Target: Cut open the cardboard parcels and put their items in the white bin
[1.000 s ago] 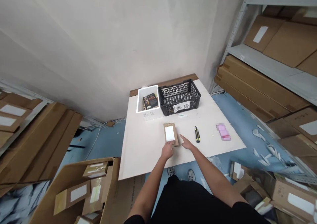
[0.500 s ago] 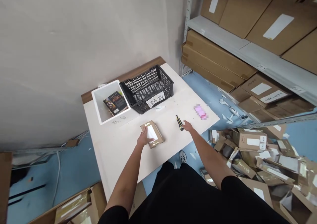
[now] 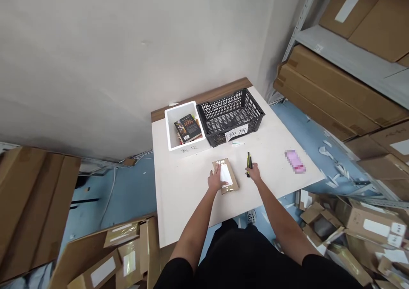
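A small brown cardboard parcel (image 3: pixel 227 176) with a white label lies on the white table (image 3: pixel 185 195). My left hand (image 3: pixel 214 179) rests on the parcel's left side, fingers laid over its edge. My right hand (image 3: pixel 254 173) is closed round the near end of a black and yellow utility knife (image 3: pixel 248 162) that lies just right of the parcel.
At the table's back stand a white bin (image 3: pixel 170 129) holding a dark book (image 3: pixel 188 127) and a black mesh basket (image 3: pixel 230 115) with a paper label. A pink item (image 3: pixel 295 161) lies to the right. Shelves of cardboard boxes (image 3: pixel 332 89) stand right; opened boxes litter the floor.
My right hand went from beside the parcel to the utility knife and closed on it. My left hand stayed on the parcel. The camera swung right, then back.
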`<state>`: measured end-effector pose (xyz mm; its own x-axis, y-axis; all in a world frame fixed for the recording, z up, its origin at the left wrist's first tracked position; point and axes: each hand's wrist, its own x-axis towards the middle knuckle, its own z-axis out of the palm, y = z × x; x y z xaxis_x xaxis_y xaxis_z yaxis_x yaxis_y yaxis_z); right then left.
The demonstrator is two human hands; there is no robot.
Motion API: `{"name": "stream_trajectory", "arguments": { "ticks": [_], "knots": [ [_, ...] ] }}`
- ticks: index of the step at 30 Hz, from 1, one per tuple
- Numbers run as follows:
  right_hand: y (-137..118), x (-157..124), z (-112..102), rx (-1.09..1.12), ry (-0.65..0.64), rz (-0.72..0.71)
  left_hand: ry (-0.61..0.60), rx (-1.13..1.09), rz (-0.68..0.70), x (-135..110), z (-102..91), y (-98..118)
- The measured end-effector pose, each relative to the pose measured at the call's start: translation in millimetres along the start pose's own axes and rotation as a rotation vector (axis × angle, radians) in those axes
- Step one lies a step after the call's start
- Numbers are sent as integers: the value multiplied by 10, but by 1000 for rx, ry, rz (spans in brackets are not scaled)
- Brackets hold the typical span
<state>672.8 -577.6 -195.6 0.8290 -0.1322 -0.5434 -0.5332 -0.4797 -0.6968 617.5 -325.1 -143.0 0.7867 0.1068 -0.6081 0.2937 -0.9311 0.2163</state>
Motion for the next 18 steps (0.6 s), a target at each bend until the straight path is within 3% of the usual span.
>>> {"name": "stream_trajectory", "arguments": {
  "ticks": [3, 5, 7, 10, 13, 18],
  "knots": [
    [-391, -308, 209, -73, -65, -198, 85, -35, 9, -62, 96, 129],
    [-614, -515, 338, -216, -118, -387, 157, -55, 11, -101, 179, 225],
    [-782, -673, 438, -376, -176, -466, 219, -50, 36, -126, 238, 279],
    [-938, -786, 514, -543, -220, -479, 236, -29, 138, -128, 230, 226],
    [-1027, -812, 525, -646, -215, -485, 167, -34, 232, -102, 144, 75],
    [-1128, -888, 531, -791, -213, -465, 134, -69, 263, -97, 80, -64]
  ]
}}
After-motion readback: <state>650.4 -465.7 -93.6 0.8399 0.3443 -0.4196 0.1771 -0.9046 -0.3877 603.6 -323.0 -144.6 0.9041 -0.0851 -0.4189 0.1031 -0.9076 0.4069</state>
